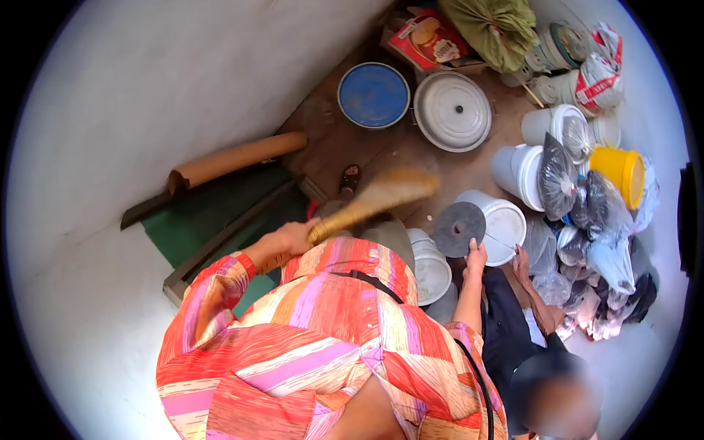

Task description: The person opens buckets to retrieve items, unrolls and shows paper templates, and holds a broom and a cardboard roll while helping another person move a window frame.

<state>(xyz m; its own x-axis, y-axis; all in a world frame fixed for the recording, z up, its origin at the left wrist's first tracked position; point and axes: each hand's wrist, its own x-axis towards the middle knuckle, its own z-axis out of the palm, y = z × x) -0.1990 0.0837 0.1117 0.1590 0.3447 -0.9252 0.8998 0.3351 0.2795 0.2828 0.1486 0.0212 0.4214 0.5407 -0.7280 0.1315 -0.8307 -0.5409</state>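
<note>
My left hand (295,237) is closed round the narrow end of a straw brush (378,199), whose wide end is blurred and points right. My right hand (475,257) grips the lower edge of a dark round disc (456,227) with a small hole in its middle. The disc partly covers the side of a white lidded bucket (504,231). Another person's hand (521,265) is close to that lid's right edge. A second white bucket (430,277) stands left of my right forearm.
A blue-topped round container (373,95) and a lidded pot (452,111) stand on the floor ahead. Buckets, a yellow pail (617,176) and plastic bags line the right side. A brown roll (238,159) lies by the left wall. A person sits at the lower right.
</note>
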